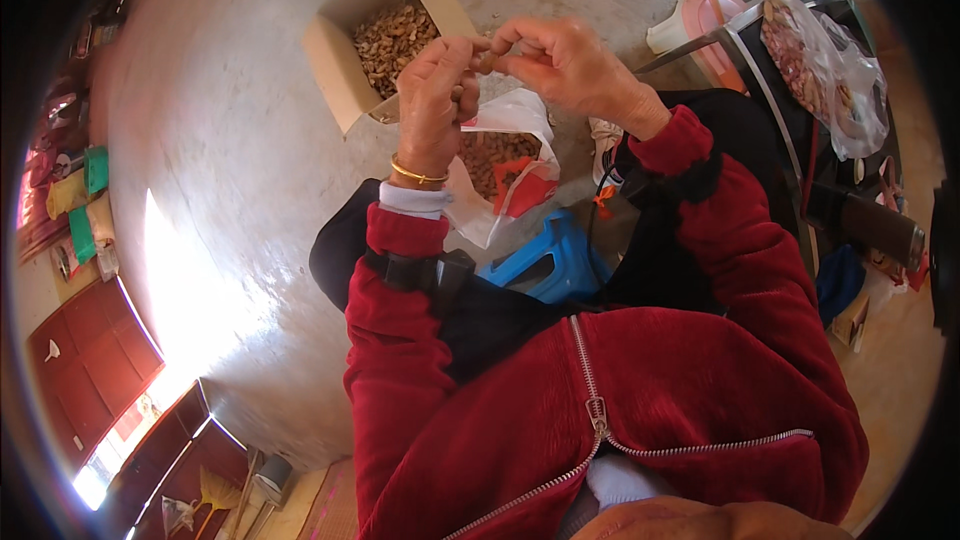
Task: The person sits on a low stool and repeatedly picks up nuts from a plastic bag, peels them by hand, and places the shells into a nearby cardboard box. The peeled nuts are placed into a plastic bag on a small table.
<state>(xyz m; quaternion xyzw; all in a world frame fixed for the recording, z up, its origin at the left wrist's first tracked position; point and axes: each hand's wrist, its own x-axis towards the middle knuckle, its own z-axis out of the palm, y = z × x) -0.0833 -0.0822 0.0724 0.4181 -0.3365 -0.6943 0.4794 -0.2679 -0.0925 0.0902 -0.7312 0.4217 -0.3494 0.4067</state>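
Note:
My left hand (433, 94), with a gold bangle at its wrist, and my right hand (566, 67) meet at the fingertips. Between them is a small peanut (487, 62), pinched from both sides. Another peanut (457, 93) shows in the curled fingers of my left hand. Below the hands, a white plastic bag (472, 214) with a red patch stands open, holding many unshelled peanuts (487, 157). Just beyond my left hand is an open cardboard box (335, 67), with what look like peanut shells (394, 41) inside.
A blue plastic stool (559, 266) is between my legs. At right, a clear bag of peanuts (806, 67) lies on a dark glass-topped table (750, 52), near a pink plastic chair (720, 7). A broom (217, 491) and dustpan (274, 476) stand by the door at lower left.

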